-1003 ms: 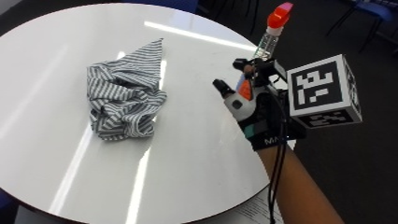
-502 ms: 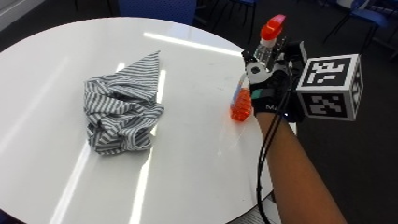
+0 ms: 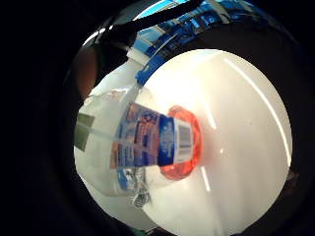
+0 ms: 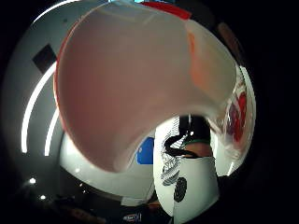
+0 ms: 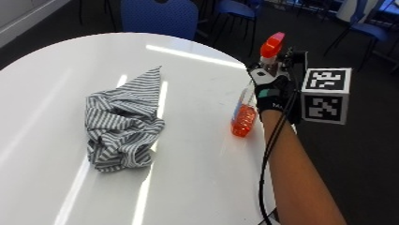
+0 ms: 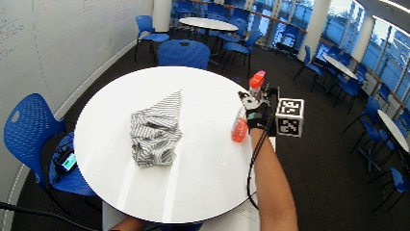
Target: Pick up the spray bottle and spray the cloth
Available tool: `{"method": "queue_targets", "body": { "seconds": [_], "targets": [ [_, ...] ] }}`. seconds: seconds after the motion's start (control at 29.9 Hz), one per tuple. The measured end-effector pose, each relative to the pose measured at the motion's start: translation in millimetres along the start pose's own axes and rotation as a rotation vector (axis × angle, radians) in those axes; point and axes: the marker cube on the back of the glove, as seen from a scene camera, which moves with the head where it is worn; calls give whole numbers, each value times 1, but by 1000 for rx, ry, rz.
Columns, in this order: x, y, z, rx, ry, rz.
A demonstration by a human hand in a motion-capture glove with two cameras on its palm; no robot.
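A bare forearm is being stretched out along the near right edge of the round white table [image 5: 56,61], ending in the gloved right hand [image 5: 272,89]. The hand is being held at the table's right rim, wrapped round the upper part of the spray bottle [image 5: 245,119]; its fingers are curled about the bottle's neck, just below the orange spray head [image 5: 272,45], which is sticking up above the glove. The bottle is being kept upright, with its orange lower part hanging below the hand and its base at the tabletop; whether the base is touching the surface or is just above it cannot be told. In the little-finger palm view the bottle's blue label and orange base [image 3: 179,142] are being seen end-on against the white table, and in the thumb-side palm view the pale bottle [image 4: 135,79] is filling most of the picture, close against the palm.

Further left, well apart from the bottle, the striped grey-and-white cloth [image 5: 124,124] is lying crumpled on the tabletop, with one pointed corner reaching toward the far side.

Beyond the table, a blue chair [image 5: 159,18] is being shown at the far edge.
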Motion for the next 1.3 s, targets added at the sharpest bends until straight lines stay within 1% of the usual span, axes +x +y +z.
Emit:
{"method": "queue_targets", "body": {
  "seconds": [0.17, 0.43, 0.6, 0.94, 1.1, 1.3],
  "targets": [
    [0, -7, 0, 18, 13, -37],
    [-6, -12, 7, -37, -68, -117],
    [-14, -9, 1, -39, -89, -172],
    [-48, -1, -25, 35, -137, -253],
    [-40, 6, -20, 46, -138, -248],
    [-3, 6, -9, 37, -143, -183]
  ]
}}
